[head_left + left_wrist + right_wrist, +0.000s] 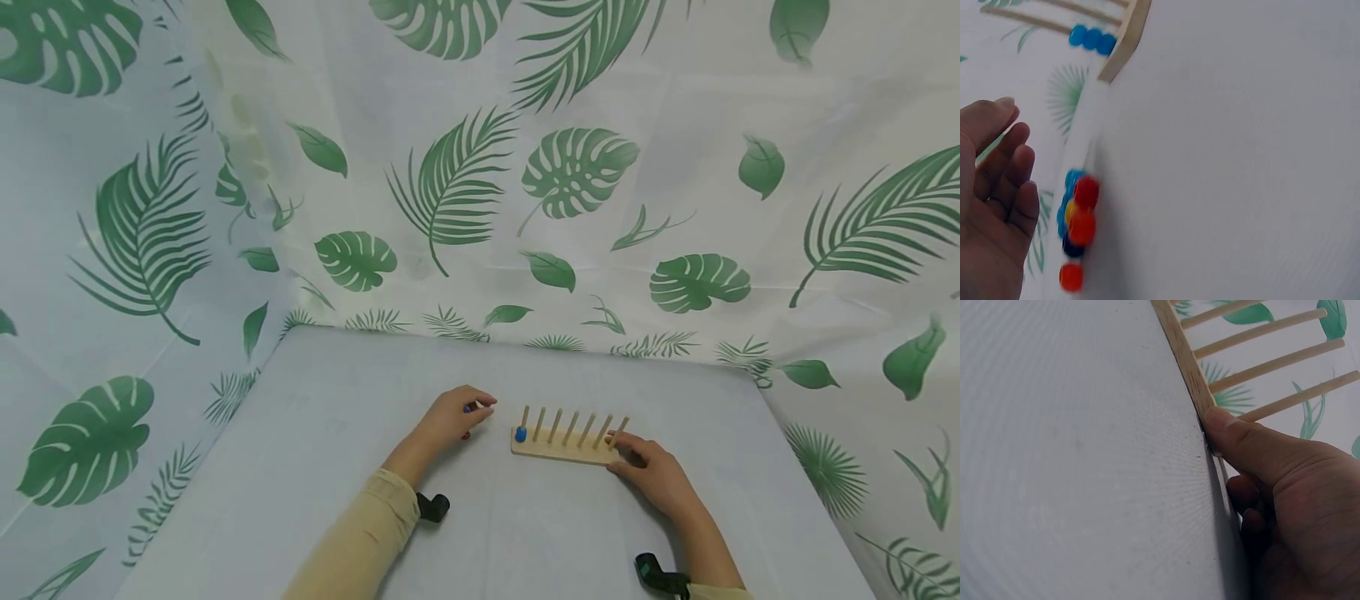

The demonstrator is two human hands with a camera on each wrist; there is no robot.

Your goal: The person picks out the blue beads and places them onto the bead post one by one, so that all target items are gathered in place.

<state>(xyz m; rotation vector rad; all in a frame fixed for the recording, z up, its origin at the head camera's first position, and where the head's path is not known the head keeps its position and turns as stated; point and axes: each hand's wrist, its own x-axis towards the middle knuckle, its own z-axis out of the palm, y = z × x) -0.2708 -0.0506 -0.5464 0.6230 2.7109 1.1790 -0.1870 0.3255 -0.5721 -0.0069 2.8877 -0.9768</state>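
The right hand [654, 477] lies nearest the person, its thumb on the near edge and its fingers curled round behind, clamped on the right end of the wooden peg rack [562, 451]. The rack rests on the desk [495, 550], its long axis running left to right, the right end slightly nearer the person; seven pegs rise from the base.

The left hand [456, 417] is the nearer one to the rack's left end, with a short stretch of desk between. From its fingers the leftmost peg [525, 415] lies to the right. That peg carries three light-blue beads [1092, 40] low down, its upper part bare.

The left fingers are loosely bent, the thumb apart from the lower ones; the wrist view shows nothing in their grasp. Beside this hand loose beads [1082, 226] in red, orange, yellow and blue lie close together, half hidden by it from above. The rack's other pegs stand between the leftmost peg and the right hand.

Farthest off, a leaf-print sheet [480, 292] hangs behind the desk.
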